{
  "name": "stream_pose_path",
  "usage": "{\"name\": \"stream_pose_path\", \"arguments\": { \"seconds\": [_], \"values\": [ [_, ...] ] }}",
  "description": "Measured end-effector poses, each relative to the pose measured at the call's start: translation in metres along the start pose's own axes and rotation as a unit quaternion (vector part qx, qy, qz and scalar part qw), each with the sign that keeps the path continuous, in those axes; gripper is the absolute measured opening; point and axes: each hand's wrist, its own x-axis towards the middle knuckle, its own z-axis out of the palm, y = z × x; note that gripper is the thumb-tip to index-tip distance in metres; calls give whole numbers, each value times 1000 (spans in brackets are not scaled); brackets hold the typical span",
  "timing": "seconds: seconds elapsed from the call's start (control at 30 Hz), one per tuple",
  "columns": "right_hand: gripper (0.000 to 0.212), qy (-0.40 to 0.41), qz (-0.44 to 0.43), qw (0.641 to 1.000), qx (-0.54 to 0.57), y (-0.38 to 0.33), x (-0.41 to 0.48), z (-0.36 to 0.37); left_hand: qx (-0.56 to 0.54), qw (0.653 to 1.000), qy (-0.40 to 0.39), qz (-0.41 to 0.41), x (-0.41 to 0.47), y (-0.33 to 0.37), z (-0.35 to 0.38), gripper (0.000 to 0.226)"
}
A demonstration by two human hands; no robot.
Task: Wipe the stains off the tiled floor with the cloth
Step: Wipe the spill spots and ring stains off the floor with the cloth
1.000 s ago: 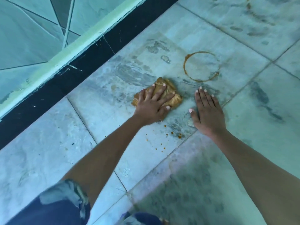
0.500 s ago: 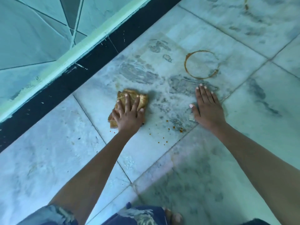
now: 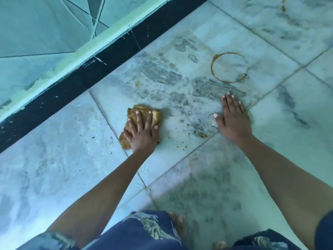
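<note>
Flat left hand (image 3: 142, 135) presses the cloth (image 3: 144, 111), right hand (image 3: 234, 121) lies flat on stained tiled floor (image 3: 273, 145) beside black skirting (image 3: 72, 91).

One cloth (image 3: 142, 108), two hands (image 3: 142, 137) (image 3: 234, 121), one full ring stain (image 3: 229, 81), several brown drops (image 3: 185, 146).

- The near half of the cloth (image 3: 144, 113) was covered by the left grip (image 3: 141, 134), which was pressed flat upon it.
- Part of the tile (image 3: 180, 114) was hidden beneath the palm of the right grip (image 3: 234, 121).
- A brown ring (image 3: 283, 6) was cut off by the top edge.
- A bare foot (image 3: 177, 222) was partly concealed by patterned shorts (image 3: 144, 231).
- The brown specks (image 3: 183, 146) were too small to be identified.
</note>
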Motion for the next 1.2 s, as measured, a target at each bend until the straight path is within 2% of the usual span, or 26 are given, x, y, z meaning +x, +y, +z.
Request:
{"name": "stream_pose_path", "arguments": {
  "seconds": [0.1,0.17,0.33,0.43,0.5,0.6,0.67,0.7,0.77,0.83,0.9,0.97,1.07,1.13,1.2],
  "values": [
    [75,8,-3,1000,3,-2,0,0,26,992,-27,117,28,14,-11,50],
    [75,10,-3,1000,4,-1,0,0,38,989,-39,137,60,8,-27,50],
    [73,18,-3,1000,4,0,-1,1,-29,999,-8,-28,68,-33,-36,51],
    [73,34,-5,999,-2,0,-1,5,-17,998,-8,-54,26,-24,-13,52],
    [73,37,-6,999,-8,0,-2,5,13,999,-30,10,-3,-9,0,53],
    [73,43,-6,999,-13,0,-2,4,86,976,-67,188,-26,-20,6,55],
    [73,42,-5,999,-12,0,-2,3,97,965,-65,233,-15,-42,-3,59],
    [73,42,-6,999,-13,1,-2,3,96,970,-50,217,-3,-51,-7,59],
    [73,42,-9,999,-16,1,-2,4,79,988,-21,132,37,-53,-20,54],
    [74,37,-8,999,-15,2,-1,4,28,998,-6,47,85,-35,-39,51],
    [74,33,-6,999,-17,2,1,6,-9,1000,-14,12,129,-6,-56,53],
    [73,38,-8,999,-17,2,1,5,9,998,-40,53,153,27,-63,59],
    [72,42,-10,999,-10,1,-2,3,93,975,-60,194,132,49,-54,63],
    [72,45,-7,999,-10,1,-2,2,110,956,-58,267,101,26,-42,63],
    [72,42,-4,999,-12,1,-3,3,108,947,-49,299,73,-17,-38,62]
  ]
}}
